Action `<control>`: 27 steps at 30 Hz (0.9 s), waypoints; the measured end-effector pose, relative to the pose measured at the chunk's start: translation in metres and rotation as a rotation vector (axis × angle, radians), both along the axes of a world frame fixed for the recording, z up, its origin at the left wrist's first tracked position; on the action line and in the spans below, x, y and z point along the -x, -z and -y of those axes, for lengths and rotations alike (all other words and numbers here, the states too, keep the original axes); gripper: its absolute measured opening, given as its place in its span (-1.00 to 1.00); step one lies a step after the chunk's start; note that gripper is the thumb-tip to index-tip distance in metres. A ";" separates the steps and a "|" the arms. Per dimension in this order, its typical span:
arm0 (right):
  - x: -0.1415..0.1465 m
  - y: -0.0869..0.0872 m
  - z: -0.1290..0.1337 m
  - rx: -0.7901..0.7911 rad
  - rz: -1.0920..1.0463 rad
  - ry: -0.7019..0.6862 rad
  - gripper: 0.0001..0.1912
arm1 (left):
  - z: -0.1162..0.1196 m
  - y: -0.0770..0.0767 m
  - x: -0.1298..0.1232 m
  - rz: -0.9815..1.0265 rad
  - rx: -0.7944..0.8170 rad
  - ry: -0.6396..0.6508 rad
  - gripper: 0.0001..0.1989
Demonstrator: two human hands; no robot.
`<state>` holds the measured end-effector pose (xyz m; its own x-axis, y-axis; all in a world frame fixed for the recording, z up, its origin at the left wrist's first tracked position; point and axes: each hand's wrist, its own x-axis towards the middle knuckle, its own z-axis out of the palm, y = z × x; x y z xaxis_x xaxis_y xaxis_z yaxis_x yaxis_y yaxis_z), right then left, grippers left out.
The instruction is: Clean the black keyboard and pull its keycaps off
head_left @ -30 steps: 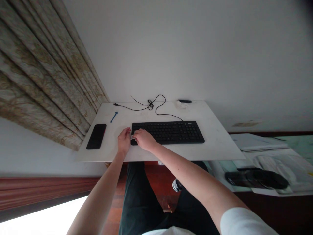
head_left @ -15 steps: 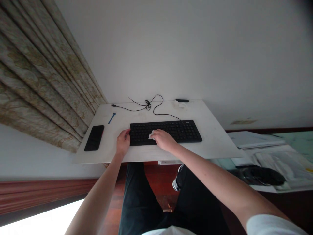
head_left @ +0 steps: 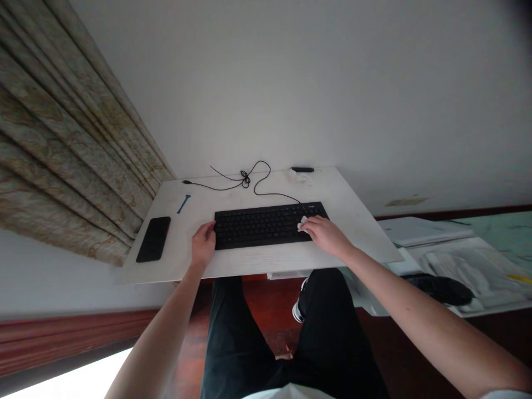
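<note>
Right fingers (head_left: 315,222): pinched together, and there it is, a crumpled white wad (head_left: 302,224) caught between the tips, right down on the keys!
Right hand (head_left: 330,235): palm down, knuckles up, over the right-hand part of the keyboard (head_left: 257,226), fingertips pointing left.
Left fingers (head_left: 210,228): curled in against the keyboard's left end, touching it; whether they grip or merely press, one cannot tell from here.
Left hand (head_left: 203,245): low, turned on its side, back of the hand outward, wrist just inside the desk's front edge.
Right arm (head_left: 407,305): a long diagonal from the lower right corner, across the front of the desk, forearm nearly straight behind the wrist.
Left arm (head_left: 162,327): steeper, rising from the lower left, so the two arms spread wide around the person's lap.
Keyboard: flat on the desk (head_left: 357,221), near its front, lying between the two hands.
Cable (head_left: 245,178): out from the keyboard's back edge, looping to a bundled knot behind.
Left side of the desk: a dark phone (head_left: 153,239) lying flat, a slim blue tool (head_left: 183,204) just behind it.
Back edge: a black stick-like object (head_left: 302,169) beside a white scrap (head_left: 300,176).
</note>
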<state>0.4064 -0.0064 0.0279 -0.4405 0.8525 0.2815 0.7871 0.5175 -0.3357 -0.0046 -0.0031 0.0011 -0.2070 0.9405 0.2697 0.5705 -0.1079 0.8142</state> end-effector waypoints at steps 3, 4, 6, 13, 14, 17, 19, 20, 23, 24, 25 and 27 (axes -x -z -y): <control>-0.023 0.000 0.005 -0.009 -0.008 0.035 -0.70 | 0.000 0.001 0.000 0.012 0.006 -0.009 -0.62; -0.029 0.000 0.006 -0.009 -0.017 0.052 -0.70 | 0.000 0.001 0.001 0.011 0.008 -0.009 -0.62; -0.041 0.001 0.008 -0.012 -0.038 0.097 -0.70 | 0.000 0.001 0.001 0.005 0.008 -0.009 -0.62; -0.052 0.012 0.005 -0.036 -0.162 0.268 -0.74 | 0.001 -0.001 -0.001 0.007 0.014 -0.025 -0.64; -0.047 0.012 0.004 -0.040 -0.181 0.290 -0.75 | 0.001 -0.001 -0.001 0.010 0.017 -0.028 -0.64; -0.019 0.012 -0.001 -0.038 -0.223 0.311 -0.76 | 0.002 -0.002 -0.001 0.018 0.023 -0.042 -0.65; 0.006 0.012 -0.004 -0.031 -0.241 0.276 -0.74 | 0.002 -0.003 -0.002 0.026 0.026 -0.042 -0.65; 0.020 0.011 -0.006 -0.032 -0.251 0.254 -0.74 | 0.003 -0.003 -0.002 0.031 0.027 -0.039 -0.65; 0.064 0.011 -0.011 -0.027 -0.285 0.196 -0.73 | 0.003 -0.004 -0.002 0.042 0.028 -0.034 -0.64; 0.079 0.011 -0.012 -0.015 -0.294 0.174 -0.73 | 0.003 -0.004 -0.002 0.045 0.027 -0.034 -0.64; 0.094 0.011 -0.014 0.000 -0.302 0.149 -0.73 | 0.003 -0.004 -0.002 0.046 0.026 -0.034 -0.64; 0.125 0.011 -0.018 0.031 -0.310 0.083 -0.73 | 0.002 -0.004 -0.002 0.046 0.026 -0.036 -0.65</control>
<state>0.2818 0.0118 0.0171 -0.2662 0.8923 0.3647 0.6840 0.4414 -0.5807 -0.0025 -0.0054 0.0050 -0.2521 0.9388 0.2347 0.5356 -0.0667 0.8418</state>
